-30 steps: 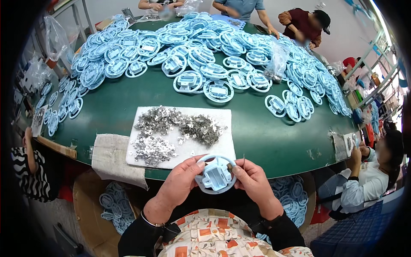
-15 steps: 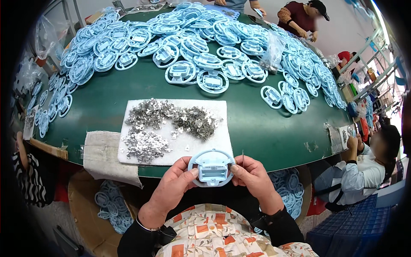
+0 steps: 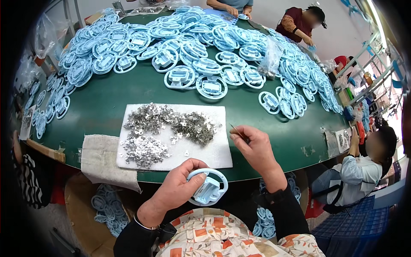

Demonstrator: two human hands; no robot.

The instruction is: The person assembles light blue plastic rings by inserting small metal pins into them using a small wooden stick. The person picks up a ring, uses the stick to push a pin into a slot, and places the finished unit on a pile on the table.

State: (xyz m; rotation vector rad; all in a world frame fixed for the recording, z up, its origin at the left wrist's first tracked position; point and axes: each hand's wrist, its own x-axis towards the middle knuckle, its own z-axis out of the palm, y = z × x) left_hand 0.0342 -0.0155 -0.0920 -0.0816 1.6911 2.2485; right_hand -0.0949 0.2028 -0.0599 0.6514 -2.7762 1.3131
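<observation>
My left hand grips a light-blue plastic toy steering wheel by its left rim, thumb on top, just in front of the table edge. The wheel lies tilted, its boxy hollow middle facing up. My right hand is closed on a thin metal tool, which looks like tweezers; most of it is hidden by the fingers. The tool's tip points toward the right edge of a white foam board. Small shiny metal clips lie on that board in loose heaps.
A large heap of similar blue wheels covers the far side of the green table. A folded cloth hangs over the near edge. Cardboard boxes of wheels stand below. Co-workers sit or stand around the table.
My right hand has let go of the wheel and moved forward over the table with the metal tool. The left hand keeps the wheel, now turned and tilted.
</observation>
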